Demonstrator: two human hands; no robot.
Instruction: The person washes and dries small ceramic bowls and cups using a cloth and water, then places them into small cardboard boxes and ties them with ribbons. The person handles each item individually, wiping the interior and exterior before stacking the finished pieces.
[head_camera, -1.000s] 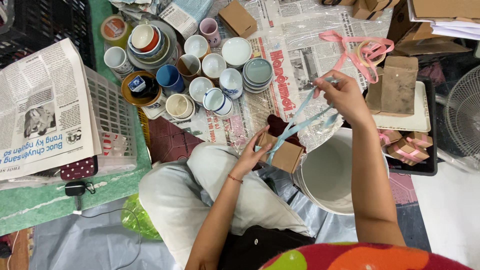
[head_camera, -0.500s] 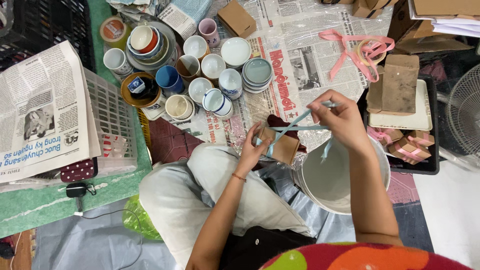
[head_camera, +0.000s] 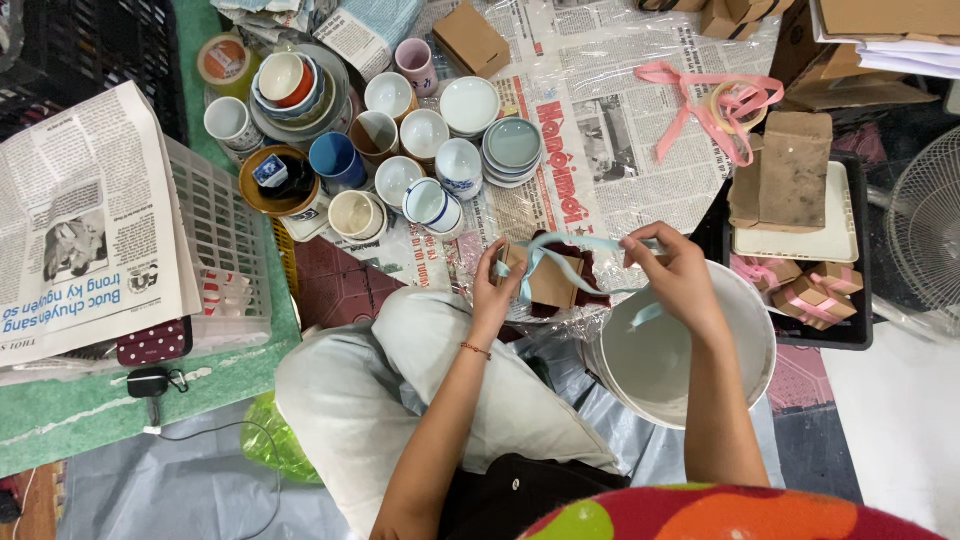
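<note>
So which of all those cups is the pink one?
The small pink cup at the top of the cluster, beside the brown cardboard box. The other cups are white, blue or brown.

Soft, even light fills the scene, bright and without hard shadows. Glare shows on the clear plastic sheet (head_camera: 590, 130) over the far newspaper, in small white streaks. The white bucket (head_camera: 690, 345) at near right is well lit inside. The far left corner is darker. Focus is sharp over most of the view; the near bright cloth (head_camera: 730, 515) is slightly soft. Edges bend a little.
</note>
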